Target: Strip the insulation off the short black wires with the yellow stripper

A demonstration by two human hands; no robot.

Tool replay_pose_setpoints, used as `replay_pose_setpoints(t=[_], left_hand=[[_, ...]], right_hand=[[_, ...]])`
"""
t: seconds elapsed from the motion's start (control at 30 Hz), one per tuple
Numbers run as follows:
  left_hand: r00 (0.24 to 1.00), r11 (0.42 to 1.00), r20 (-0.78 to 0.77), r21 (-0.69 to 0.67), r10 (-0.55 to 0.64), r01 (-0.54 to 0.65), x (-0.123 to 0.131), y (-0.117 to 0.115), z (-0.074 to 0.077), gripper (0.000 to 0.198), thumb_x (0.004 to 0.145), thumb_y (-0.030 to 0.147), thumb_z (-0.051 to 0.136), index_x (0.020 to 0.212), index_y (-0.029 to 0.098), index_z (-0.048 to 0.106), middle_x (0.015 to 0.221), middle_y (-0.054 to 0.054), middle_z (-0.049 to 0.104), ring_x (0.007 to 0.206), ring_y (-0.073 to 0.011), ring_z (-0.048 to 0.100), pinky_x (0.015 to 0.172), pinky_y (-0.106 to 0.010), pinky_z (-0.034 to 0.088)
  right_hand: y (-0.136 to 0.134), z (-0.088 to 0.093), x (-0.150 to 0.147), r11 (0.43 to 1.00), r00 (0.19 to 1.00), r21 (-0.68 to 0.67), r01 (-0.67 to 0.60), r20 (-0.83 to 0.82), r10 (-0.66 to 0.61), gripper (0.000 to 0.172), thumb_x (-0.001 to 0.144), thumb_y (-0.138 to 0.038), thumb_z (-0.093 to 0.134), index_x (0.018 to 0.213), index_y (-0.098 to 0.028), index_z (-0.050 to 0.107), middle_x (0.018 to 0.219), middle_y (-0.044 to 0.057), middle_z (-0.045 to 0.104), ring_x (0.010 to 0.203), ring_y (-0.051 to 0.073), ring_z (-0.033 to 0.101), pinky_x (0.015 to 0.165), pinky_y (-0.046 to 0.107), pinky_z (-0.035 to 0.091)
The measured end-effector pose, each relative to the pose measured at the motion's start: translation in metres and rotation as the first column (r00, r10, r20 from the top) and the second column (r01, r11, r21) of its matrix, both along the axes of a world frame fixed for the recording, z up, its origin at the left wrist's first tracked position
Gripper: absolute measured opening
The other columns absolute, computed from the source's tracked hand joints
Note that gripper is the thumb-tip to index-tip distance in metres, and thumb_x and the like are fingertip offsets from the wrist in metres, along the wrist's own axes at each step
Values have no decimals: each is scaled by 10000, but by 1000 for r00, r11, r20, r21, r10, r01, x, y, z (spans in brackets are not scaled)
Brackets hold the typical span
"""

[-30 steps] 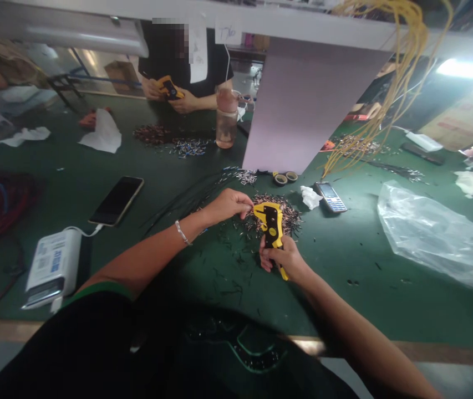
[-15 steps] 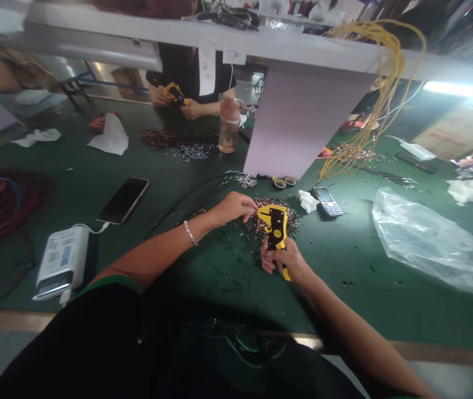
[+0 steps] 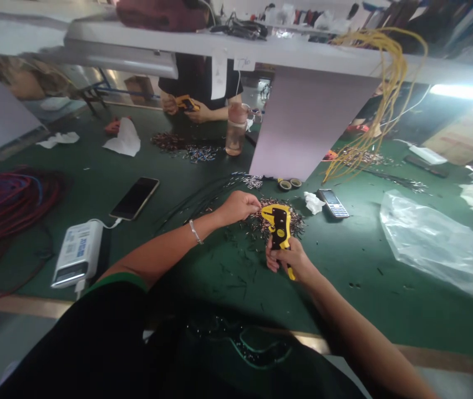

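My right hand [image 3: 288, 257] is wrapped round the handles of a yellow and black wire stripper [image 3: 280, 227], whose jaws point up and to the left. Close by those jaws, my left hand [image 3: 242, 206] is pinched; whatever its fingertips hold is too small to make out. Under and behind the tool lies a pile of short wire pieces [image 3: 298, 224] with coppery ends. Long thin black wires [image 3: 186, 195] stretch over the green table left of my left hand. Dark scraps [image 3: 236, 277] are scattered nearer to me.
A smartphone [image 3: 135, 198] and a cabled white power bank [image 3: 78, 252] lie left, beside coiled red wires [image 3: 7, 205]. To the right are a keypad phone [image 3: 333, 203] and a plastic bag [image 3: 436, 244]. Opposite, a co-worker's hands [image 3: 198, 113] hold another yellow tool near a bottle [image 3: 236, 130].
The whole view has shifted slightly, so things on the table appear further right. Both hands keep nearly the same pose, the stripper still in my right hand.
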State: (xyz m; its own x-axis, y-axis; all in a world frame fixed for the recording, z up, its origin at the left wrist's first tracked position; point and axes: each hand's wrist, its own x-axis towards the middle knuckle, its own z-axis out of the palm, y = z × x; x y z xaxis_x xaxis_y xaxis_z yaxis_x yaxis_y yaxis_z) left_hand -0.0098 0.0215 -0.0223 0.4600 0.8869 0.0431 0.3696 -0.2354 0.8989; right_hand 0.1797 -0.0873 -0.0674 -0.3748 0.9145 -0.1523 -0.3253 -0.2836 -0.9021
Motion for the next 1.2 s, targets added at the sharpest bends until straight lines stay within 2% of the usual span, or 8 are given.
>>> replay_pose_setpoints(t=[0.4,0.77,1.0,1.2], left_hand=[[1000,1000,-10,-14,-1,1,1,2,-9,134,749,212,613,724,139,723,465,51,547,422,-80,456,527,-234,354],[999,1000,-48,-22,3,-4,2,2,-7,144,769,204,610,772,138,738,403,69,489,410,-85,445,534,-237,368],[999,1000,-50,1,-5,5,1,2,-12,171,789,235,606,804,136,745,416,63,507,428,-92,471,527,-229,365],[998,1000,-58,-21,2,-3,1,1,-12,157,786,204,603,799,144,747,405,71,498,417,-89,464,531,-225,371]], right_hand=[[0,-5,0,1000,998,6,26,65,-26,182,641,-169,716,764,-179,581,514,-57,556,380,103,475,393,267,412],[2,-9,-4,997,993,-4,75,90,-74,172,599,-155,686,731,-178,577,495,-60,564,346,97,467,356,255,420],[0,-17,-4,993,987,3,118,109,-118,169,619,-158,668,751,-182,564,480,-67,535,347,96,454,353,249,409],[-2,-7,-6,994,984,15,112,135,-113,176,616,-165,661,748,-192,548,476,-74,525,350,99,457,356,249,404]])
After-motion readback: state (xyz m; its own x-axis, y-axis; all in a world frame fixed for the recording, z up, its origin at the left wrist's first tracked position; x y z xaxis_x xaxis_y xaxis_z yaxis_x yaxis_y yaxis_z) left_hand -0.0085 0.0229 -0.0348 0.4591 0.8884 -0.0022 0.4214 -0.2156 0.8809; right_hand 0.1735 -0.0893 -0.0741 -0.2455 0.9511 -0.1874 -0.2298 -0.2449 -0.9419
